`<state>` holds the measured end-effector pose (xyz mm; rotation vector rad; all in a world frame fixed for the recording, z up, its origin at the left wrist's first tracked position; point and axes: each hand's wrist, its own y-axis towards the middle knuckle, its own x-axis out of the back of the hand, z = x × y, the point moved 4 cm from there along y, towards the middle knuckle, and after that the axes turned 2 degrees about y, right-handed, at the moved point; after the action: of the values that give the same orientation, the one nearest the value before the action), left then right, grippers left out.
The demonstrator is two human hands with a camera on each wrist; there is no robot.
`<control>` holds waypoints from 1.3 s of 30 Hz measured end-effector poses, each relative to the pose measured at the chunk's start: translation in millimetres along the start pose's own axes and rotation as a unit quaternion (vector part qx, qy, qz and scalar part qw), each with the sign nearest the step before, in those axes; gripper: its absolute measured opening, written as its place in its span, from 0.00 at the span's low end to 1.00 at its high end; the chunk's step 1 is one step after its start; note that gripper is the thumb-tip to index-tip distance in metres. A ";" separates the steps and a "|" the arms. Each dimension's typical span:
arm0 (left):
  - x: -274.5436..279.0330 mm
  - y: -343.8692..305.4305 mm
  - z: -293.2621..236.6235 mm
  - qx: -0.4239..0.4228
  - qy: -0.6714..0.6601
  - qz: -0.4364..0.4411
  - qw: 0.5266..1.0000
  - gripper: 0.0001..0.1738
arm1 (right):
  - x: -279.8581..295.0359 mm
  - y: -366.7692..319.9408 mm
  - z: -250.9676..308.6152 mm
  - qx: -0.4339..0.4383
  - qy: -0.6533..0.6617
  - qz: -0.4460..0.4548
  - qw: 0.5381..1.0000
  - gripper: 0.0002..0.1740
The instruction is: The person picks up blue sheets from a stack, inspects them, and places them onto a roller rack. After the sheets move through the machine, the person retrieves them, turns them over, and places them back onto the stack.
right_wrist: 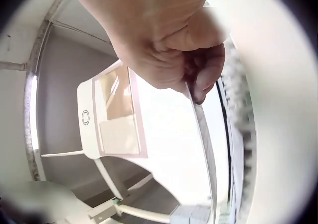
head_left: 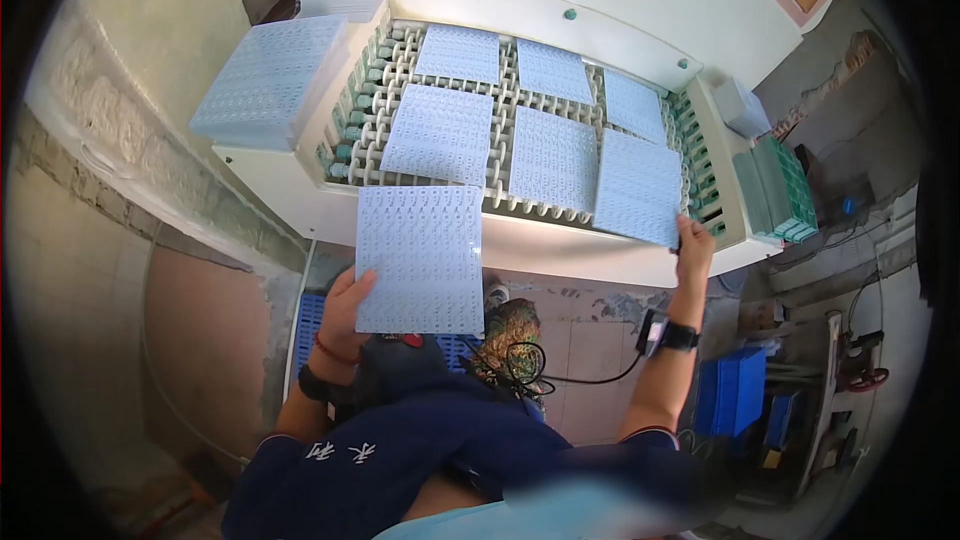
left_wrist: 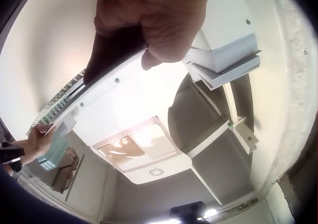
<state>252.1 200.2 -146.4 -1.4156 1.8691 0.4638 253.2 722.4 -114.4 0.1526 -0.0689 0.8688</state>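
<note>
In the head view the left hand [head_left: 350, 312] grips a pale blue patterned panel [head_left: 420, 260] by its left side, in front of the machine's near edge. The right hand [head_left: 694, 252] pinches the near right corner of another panel [head_left: 638, 190], which lies over the right end of the roller bed [head_left: 497, 202]. Several similar panels rest on the rollers, one of them a middle panel [head_left: 552, 155]. The left wrist view shows the left hand [left_wrist: 151, 20] with its thumb on the panel's face. In the right wrist view the right hand [right_wrist: 169, 45] holds a panel [right_wrist: 204, 134] seen edge-on.
A tall stack of panels [head_left: 265, 80] stands on the machine's left end. Green racks [head_left: 790, 185] and a small white stack [head_left: 742, 108] are at its right end. A blue bin [head_left: 732, 392] is low on the right. A black cable [head_left: 590, 380] runs to the right wrist.
</note>
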 end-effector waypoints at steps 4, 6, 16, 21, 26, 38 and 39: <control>6.1 -2.1 4.1 0.016 0.006 0.022 1.000 0.19 | 28.1 40.9 -3.2 0.100 -0.245 -0.045 0.963 0.13; 9.5 -2.2 9.0 0.016 0.006 0.024 1.000 0.19 | 21.0 38.7 8.3 0.136 -0.382 -0.068 0.912 0.13; 6.0 7.0 13.8 0.011 0.046 -0.003 0.999 0.26 | -141.3 -136.0 30.0 0.009 -0.097 0.245 0.965 0.09; -6.5 18.6 19.1 0.046 -0.037 -0.009 0.998 0.30 | -191.1 -201.7 18.4 -0.159 0.110 0.397 0.897 0.14; -13.8 28.8 17.2 0.031 -0.051 0.012 0.998 0.30 | -200.0 -204.9 16.3 -0.183 0.092 0.362 0.909 0.14; -3.3 16.9 32.2 0.120 -0.089 0.081 0.985 0.28 | -204.7 -205.3 6.1 -0.164 0.154 0.290 0.930 0.11; -1.7 14.6 32.0 0.118 -0.054 0.057 0.990 0.28 | -203.9 -204.8 7.1 -0.164 0.141 0.287 0.933 0.11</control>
<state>249.4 227.5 -168.6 -1.1108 1.8562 0.3539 278.4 437.1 -153.9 -0.3252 0.0129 1.4400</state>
